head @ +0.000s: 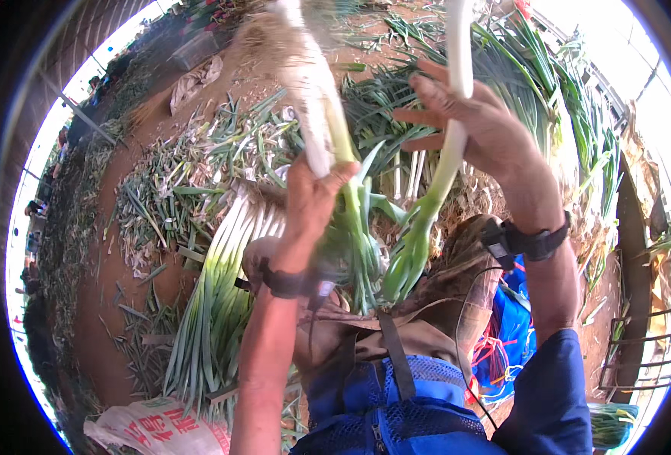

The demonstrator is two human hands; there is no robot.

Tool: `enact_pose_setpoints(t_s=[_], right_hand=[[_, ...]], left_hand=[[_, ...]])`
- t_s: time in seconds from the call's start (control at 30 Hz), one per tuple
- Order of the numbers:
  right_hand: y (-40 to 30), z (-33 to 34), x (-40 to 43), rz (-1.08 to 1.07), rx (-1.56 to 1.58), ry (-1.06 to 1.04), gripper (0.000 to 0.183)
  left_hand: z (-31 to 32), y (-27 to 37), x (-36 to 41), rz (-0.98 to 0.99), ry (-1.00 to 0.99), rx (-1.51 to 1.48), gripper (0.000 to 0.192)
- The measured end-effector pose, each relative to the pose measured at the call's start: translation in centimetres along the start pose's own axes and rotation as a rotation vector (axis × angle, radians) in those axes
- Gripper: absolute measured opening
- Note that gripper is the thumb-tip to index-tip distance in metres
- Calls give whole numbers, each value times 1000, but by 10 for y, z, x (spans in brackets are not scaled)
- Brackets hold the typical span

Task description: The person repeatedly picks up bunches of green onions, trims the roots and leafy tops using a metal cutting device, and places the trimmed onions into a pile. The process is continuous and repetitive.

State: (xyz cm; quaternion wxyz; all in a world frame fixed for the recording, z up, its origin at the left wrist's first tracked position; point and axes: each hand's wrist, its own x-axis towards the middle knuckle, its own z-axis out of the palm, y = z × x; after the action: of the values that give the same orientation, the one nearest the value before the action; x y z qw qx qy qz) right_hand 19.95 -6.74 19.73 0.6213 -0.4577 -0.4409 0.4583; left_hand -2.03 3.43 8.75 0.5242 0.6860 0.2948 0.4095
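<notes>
My left hand (pixel 315 196) is closed around a long green onion (pixel 338 122), its roots and pale stalk up, its green leaves hanging toward my lap. Loose outer skin lies along that stalk. My right hand (pixel 472 114) is raised with its fingers spread beside another white stalk (pixel 459 51), which bends down into green leaves over my lap; whether the thumb grips it I cannot tell. The root end of the left stalk is blurred. Left of my left wrist lies a bunch of trimmed green onions (pixel 216 284), white ends up. Both wrists wear black straps.
Peeled skins and leaf scraps (pixel 199 165) cover the floor at the left. Untrimmed green onions (pixel 540 85) are piled ahead and at the right. A printed white sack (pixel 159 429) lies at the lower left. A blue bag with coloured ties (pixel 506 341) sits by my right side, near a metal rack (pixel 642 364).
</notes>
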Motion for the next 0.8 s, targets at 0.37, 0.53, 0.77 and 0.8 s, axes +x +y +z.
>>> enact_pose_setpoints(t_s=[0.37, 0.53, 0.77, 0.8], right_hand=[[-21, -98, -42, -50, -295, 219, 71], [-27, -123, -48, -98, -159, 152, 69], [25, 25, -7, 284, -311, 12, 50], [40, 20, -7, 194, -68, -54, 48]], left_hand=[[-96, -14, 5, -76, 218, -212, 41], [-106, -1, 2, -37, 175, -142, 42], [24, 11, -14, 118, -369, -43, 34], [25, 15, -16, 84, -393, -104, 33]])
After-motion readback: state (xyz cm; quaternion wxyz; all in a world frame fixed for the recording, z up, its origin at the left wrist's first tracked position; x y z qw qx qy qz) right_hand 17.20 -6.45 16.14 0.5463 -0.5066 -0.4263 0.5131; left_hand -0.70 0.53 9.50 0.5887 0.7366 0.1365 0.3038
